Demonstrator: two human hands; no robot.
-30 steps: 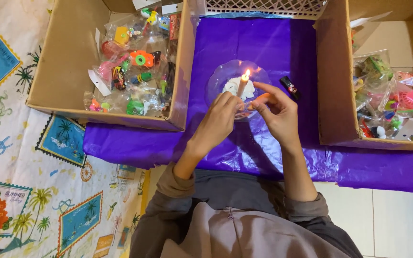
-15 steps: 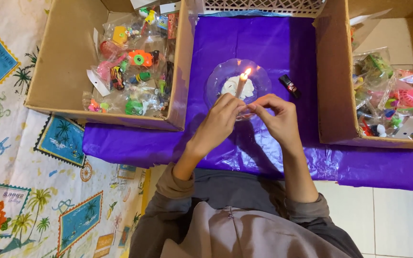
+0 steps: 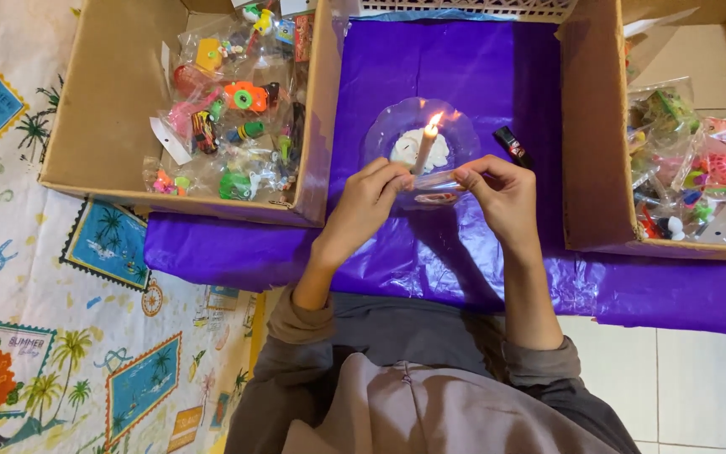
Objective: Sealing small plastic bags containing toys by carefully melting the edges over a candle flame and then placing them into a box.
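A lit white candle [image 3: 424, 148] stands in a clear glass dish [image 3: 385, 133] on a purple sheet [image 3: 430, 76]. My left hand [image 3: 369, 202] and my right hand [image 3: 502, 195] pinch the two ends of a small clear plastic bag [image 3: 434, 182], stretched between them just in front of the candle, below the flame. Something small and pale lies inside the bag. A black lighter [image 3: 513, 145] rests on the sheet, right of the dish and just beyond my right hand.
A cardboard box [image 3: 102, 109] at the left holds several bagged colourful small toys [image 3: 233, 118]. Another cardboard box [image 3: 590, 134] at the right holds more bagged toys [image 3: 691, 168]. A printed mat [image 3: 52, 319] covers the floor at left; white tiles [image 3: 691, 378] lie at right.
My hands drew slightly toward me and spread apart, stretching the clear bag flat between them in front of the candle. The candle keeps burning.
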